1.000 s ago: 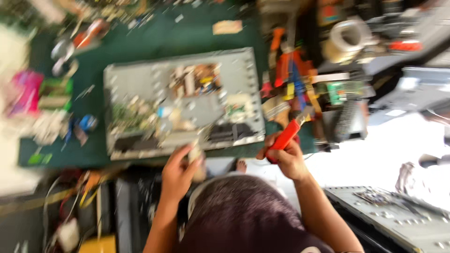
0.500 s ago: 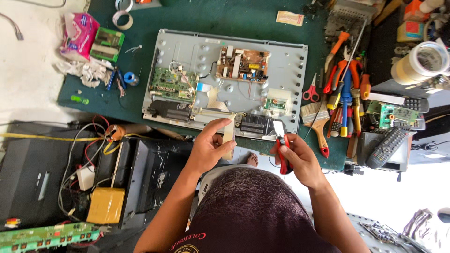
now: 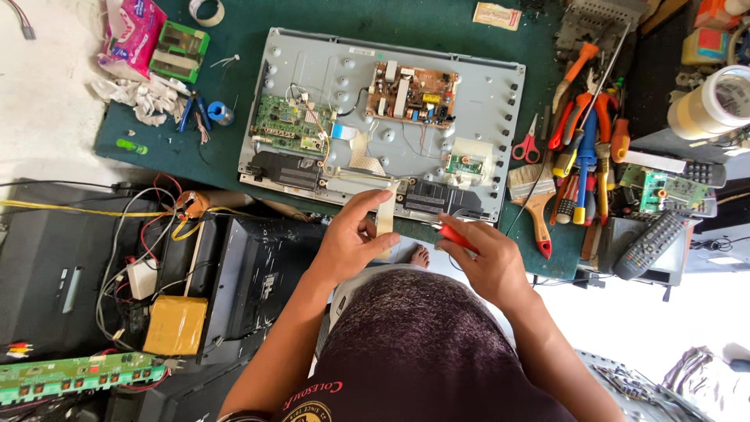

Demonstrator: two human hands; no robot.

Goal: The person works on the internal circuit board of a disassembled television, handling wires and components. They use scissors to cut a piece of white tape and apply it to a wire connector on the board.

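While the person's dark-haired head fills the near foreground, both hands work just beyond it at the near edge of the green work mat point(image 3: 437, 19). Left hand point(image 3: 350, 244) pinches a pale, flat ribbon cable point(image 3: 385, 212) between thumb and fingertips, holding it upright where it rises from the lower rim of the opened grey metal television back panel point(image 3: 484, 101). Right hand point(image 3: 483, 252) is closed around a red-handled tool point(image 3: 455, 236), whose tip I cannot make out; it sits close beside the cable, apart from it.

Doing this well, I judge, means keeping the ribbon straight and untwisted, gripping it by its flat faces rather than its edges, and bringing the tool only to the connector, not the strip itself. A sharp fold or sideways pull could crack its fine tracks.

Farther on, the panel carries a green circuit board point(image 3: 287, 123) at left and a brown power board point(image 3: 412, 92) at centre. Right of the panel lie red-handled scissors point(image 3: 529, 145), a wooden-handled paintbrush point(image 3: 534, 195) and a cluster of orange and blue screwdrivers point(image 3: 582, 148); a black remote control point(image 3: 650, 244) rests nearer.
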